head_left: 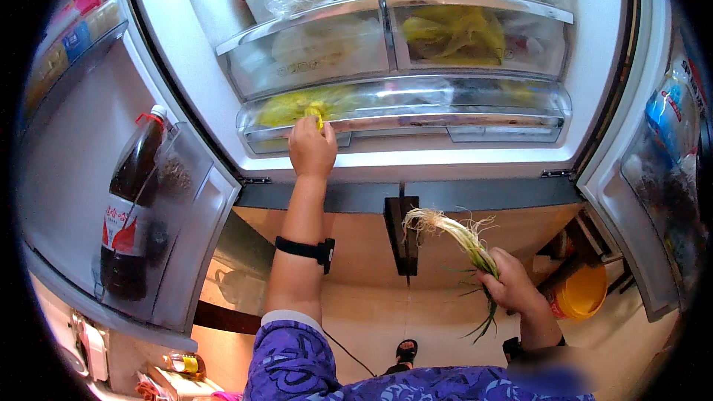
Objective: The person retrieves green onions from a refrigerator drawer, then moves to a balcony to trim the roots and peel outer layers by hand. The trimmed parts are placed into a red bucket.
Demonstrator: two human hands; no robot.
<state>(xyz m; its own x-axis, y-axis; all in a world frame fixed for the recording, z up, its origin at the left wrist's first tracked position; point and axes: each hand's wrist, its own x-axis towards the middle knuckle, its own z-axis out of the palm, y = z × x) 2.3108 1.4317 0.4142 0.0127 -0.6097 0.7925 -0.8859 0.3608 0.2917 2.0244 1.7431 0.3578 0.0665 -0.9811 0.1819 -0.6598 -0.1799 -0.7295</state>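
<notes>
In the head view my right hand [509, 281] is closed around a bunch of green onions [465, 234], with the white stalks and roots pointing up and left and the green tops hanging below. My left hand [313, 147] reaches to the front edge of the refrigerator's low clear drawer [423, 121], its fingers gripping a bit of yellow plastic bag [315, 111]. More of the yellow bag lies in that drawer, behind its clear front. Whether the fingers also touch the drawer's rim I cannot tell.
Both refrigerator doors stand open. The left door [72, 178] holds a large bottle of dark drink [131, 206]; the right door [660, 245] holds bagged items. Two clear upper drawers [306, 55] sit above the low one. A yellow bucket [582, 292] stands on the floor at right.
</notes>
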